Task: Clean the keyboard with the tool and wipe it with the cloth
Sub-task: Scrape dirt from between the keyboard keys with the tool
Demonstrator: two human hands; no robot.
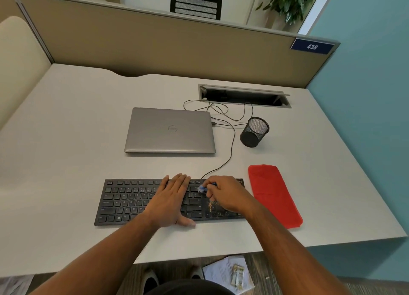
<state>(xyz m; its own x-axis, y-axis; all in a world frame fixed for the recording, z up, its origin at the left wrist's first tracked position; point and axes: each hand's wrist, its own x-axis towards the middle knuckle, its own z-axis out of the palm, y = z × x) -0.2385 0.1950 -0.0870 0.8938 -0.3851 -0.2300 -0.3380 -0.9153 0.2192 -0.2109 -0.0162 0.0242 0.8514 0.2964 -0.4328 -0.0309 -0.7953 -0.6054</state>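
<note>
A black keyboard (124, 202) lies near the front edge of the white desk (77, 122). My left hand (170, 200) rests flat on its middle keys, fingers together and holding nothing. My right hand (225, 195) is closed around a small blue cleaning brush (202, 188), whose pale bristles touch the keys at the keyboard's right part. Yellowish crumbs (212, 205) lie on the keys just below that hand. A folded red cloth (273, 195) lies on the desk right of the keyboard, untouched.
A shut grey laptop (170, 130) sits behind the keyboard. A black mesh pen cup (254, 132) stands to its right, with thin cables (231, 144) running to a cable slot (243, 95). Partition walls close the back and left. Papers (228, 274) lie on the floor.
</note>
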